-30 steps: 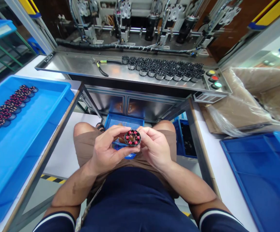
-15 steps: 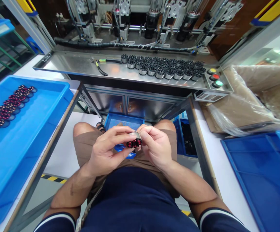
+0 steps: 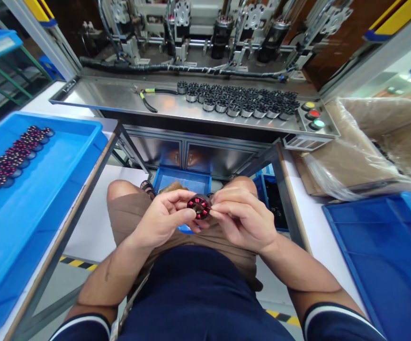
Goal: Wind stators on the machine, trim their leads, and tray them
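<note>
Over my lap I hold a small round motor stator (image 3: 199,207), a black ring with red wound coils. My left hand (image 3: 163,220) grips its left side, thumb underneath and fingers above. My right hand (image 3: 243,218) pinches its right edge with thumb and forefinger. The coil face is turned up towards me. On the steel shelf (image 3: 113,97) ahead lie several more ring parts (image 3: 241,100) in rows, beside a pair of pliers (image 3: 148,97).
A blue tray (image 3: 49,180) at left carries a row of finished wound stators (image 3: 10,158). Another blue tray (image 3: 386,255) sits at right, behind it a plastic-lined cardboard box (image 3: 376,147). Yellow, red and green buttons (image 3: 312,114) sit on the shelf's right end. A blue bin (image 3: 182,180) stands below my knees.
I have turned the stator in my fingers: face up, then edge-on, now face up again. My right hand has shifted to a pinch on its right edge.
</note>
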Tool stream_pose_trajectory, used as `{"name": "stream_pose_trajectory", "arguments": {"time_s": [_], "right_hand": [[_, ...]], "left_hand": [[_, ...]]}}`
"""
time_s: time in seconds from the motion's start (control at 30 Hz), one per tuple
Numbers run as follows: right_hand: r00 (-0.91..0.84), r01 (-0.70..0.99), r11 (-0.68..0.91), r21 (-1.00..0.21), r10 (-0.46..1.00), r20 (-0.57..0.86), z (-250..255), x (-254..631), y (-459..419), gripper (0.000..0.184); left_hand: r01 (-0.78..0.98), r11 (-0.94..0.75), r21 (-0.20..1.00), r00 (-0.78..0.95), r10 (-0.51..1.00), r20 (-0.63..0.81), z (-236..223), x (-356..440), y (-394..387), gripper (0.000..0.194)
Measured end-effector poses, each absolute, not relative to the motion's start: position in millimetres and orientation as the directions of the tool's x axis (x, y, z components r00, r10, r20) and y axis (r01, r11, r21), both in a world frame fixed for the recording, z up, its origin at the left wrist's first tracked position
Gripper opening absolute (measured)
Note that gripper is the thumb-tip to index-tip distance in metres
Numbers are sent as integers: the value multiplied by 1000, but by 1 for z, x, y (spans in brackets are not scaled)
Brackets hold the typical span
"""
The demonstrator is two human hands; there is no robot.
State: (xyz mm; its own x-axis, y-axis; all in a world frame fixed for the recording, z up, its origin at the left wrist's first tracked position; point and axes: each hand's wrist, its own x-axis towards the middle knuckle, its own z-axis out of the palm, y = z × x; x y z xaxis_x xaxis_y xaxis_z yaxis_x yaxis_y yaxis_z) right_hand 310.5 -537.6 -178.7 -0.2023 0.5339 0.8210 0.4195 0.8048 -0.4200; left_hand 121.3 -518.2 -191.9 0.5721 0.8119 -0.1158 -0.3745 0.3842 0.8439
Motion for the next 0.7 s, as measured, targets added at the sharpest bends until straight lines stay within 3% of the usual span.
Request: {"name": "stream_pose_trajectory", "arguments": {"time_s": [0.07,0.23,0.33,0.5,0.7], "right_hand": [[-193,350,811,-469,553,811,-181,313,-535,22],[-43,64,632,-773,775,630,-192,317,-531,59],[-95,20,562,-827,824,558,-193,316,-531,42],[-98,84,625,-776,780,618,-188,311,-531,16],[-81,210,659,-722,748,659,-179,306,-536,11]], "left_hand": [[-405,308,861,513,856,-65,-192,120,-520,33],[-395,181,901,408,913,-5,-189,118,-525,34],[-385,155,910,391,920,9,-187,118,-526,32],[-394,154,906,385,923,10,-187,118,-527,29],[-385,141,912,401,916,27,-192,116,-525,29]]}}
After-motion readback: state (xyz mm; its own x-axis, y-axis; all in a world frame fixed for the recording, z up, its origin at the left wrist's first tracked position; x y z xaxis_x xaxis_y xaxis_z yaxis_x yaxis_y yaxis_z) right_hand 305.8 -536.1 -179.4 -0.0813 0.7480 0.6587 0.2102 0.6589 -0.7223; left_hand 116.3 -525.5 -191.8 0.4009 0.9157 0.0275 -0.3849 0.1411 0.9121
